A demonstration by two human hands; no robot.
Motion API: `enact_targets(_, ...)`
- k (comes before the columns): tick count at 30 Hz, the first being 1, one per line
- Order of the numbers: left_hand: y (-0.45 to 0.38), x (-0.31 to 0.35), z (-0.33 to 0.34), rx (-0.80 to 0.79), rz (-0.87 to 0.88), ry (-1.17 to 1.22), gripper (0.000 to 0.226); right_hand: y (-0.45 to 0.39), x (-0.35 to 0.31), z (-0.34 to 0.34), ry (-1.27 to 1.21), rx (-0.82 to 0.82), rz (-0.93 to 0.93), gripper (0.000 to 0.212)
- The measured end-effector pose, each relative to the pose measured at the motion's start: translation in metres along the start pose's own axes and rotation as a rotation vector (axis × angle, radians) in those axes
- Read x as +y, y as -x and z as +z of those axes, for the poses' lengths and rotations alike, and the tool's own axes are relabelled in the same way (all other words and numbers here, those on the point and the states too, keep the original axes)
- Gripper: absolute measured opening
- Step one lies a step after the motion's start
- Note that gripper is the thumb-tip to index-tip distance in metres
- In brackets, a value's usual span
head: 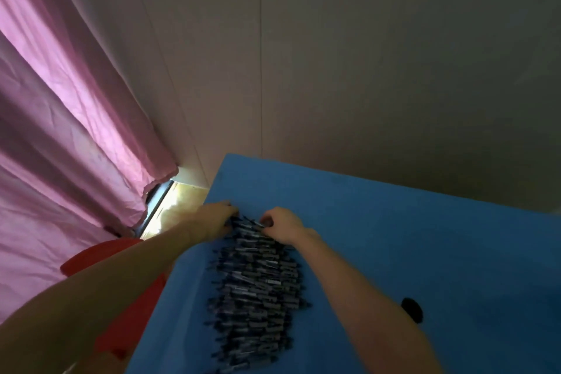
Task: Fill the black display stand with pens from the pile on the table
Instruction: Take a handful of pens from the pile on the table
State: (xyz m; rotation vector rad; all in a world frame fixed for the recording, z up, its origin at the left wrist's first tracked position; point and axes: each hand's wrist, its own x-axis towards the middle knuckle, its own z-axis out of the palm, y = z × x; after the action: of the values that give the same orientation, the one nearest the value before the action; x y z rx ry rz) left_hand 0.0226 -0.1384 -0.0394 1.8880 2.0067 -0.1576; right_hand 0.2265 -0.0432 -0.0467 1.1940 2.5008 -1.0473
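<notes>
Dozens of dark pens (258, 285) lie heaped on the blue table (409, 252), the heap running as a long band from about 6 o'clock at the near edge up toward 12 o'clock, where both hands meet it. Each pen lies crosswise to that band, its long axis pointing roughly 3 to 9 o'clock, so the far end of the heap presents the pens side-on to the fingers.

The left hand (217, 220) comes in from 9 o'clock and rests against the left ends of the farthest pens; its fingers are tucked behind the heap, so I cannot tell whether they grip anything or only steady it. The right hand (282, 225) sits at the 3 o'clock side of the same pens with its fingers curled down and pinching into the top few, a narrow hold on pens from the heap.

The black display stand is not in sight anywhere. A small black round object (412, 310) lies on the table near the right forearm, too dim to name. I judge the right hand the one placed to lift, drawing pens up and away along their length toward 3 o'clock.

A pink curtain (69, 130) hangs at 9 o'clock, something red (100, 255) below it.
</notes>
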Motion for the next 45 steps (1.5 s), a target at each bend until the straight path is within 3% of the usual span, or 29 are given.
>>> enact_targets(8, -0.019, -0.009, -0.003, -0.008, 0.093, 0.000, 0.030, -0.011, -0.009, -0.004, -0.015, -0.013, 0.040, 0.027)
enact_targets(12, -0.027, -0.006, -0.006, 0.003, 0.093, -0.033, 0.032, -0.019, -0.023, -0.004, 0.154, 0.013, 0.043, 0.041)
enact_targets(17, -0.026, -0.005, -0.012, 0.088, 0.141, 0.037, 0.043, -0.020, -0.025, -0.008, 0.286, 0.029, 0.006, 0.023)
enact_targets(20, -0.021, -0.010, -0.011, 0.156, 0.150, 0.096, 0.039, -0.012, -0.016, -0.017, 0.315, 0.073, 0.014, 0.015)
enact_targets(23, -0.016, -0.014, -0.006, 0.107, 0.215, 0.112, 0.035, -0.006, -0.010, -0.017, 0.410, 0.115, 0.023, 0.016)
enact_targets(27, -0.009, -0.014, 0.003, 0.041, 0.324, 0.027, 0.046, -0.002, -0.016, -0.002, 0.515, 0.168, 0.011, 0.023)
enact_targets(31, -0.009, -0.011, 0.006, -0.007, 0.367, -0.009, 0.057, 0.000, -0.014, 0.000, 0.466, 0.206, 0.062, 0.023)
enact_targets(45, -0.026, 0.017, 0.002, -0.046, 0.412, -0.150, 0.061, 0.002, -0.004, -0.003, 0.491, 0.210, 0.181, 0.030)
